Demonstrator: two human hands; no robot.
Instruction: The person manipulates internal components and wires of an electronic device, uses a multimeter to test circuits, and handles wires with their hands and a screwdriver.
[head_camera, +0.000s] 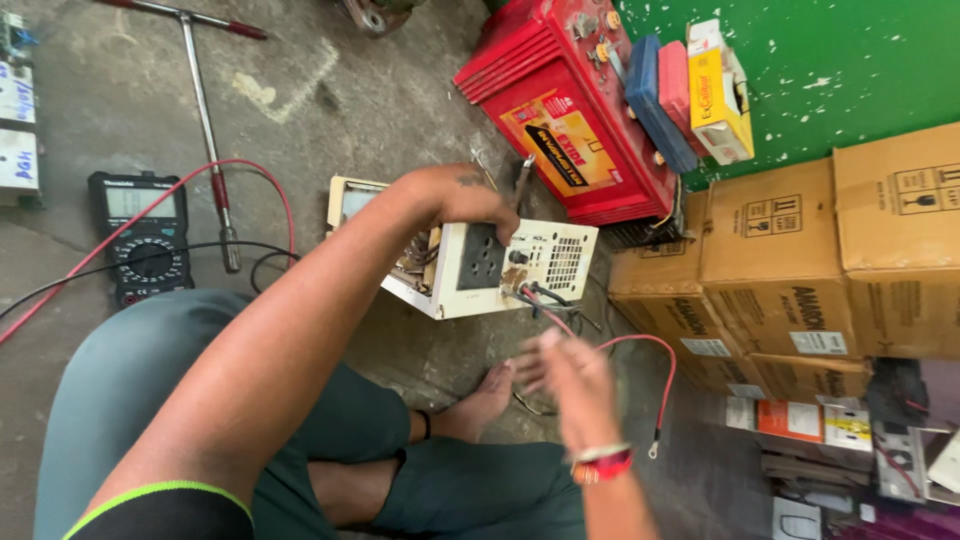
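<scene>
Two hands are at work on one cream-coloured power unit (480, 270), which rests on the concrete floor (120, 90) just ahead of our bare foot (485, 400). Our left hand (465, 200) grips its top edge, fingers curled over the casing. Our right hand (570, 385) hovers blurred near the red lead (650, 370), fingers loosely spread and holding nothing. The casing looks already opened, its insides showing at the left; the leads hang loose, so we judge the work mid-way. A multimeter (140, 245) waits to the left, well apart, with a T-handled wrench (205, 110) beyond. A red battery (560, 110) and stacked cardboard boxes (800, 260) crowd the right side.
</scene>
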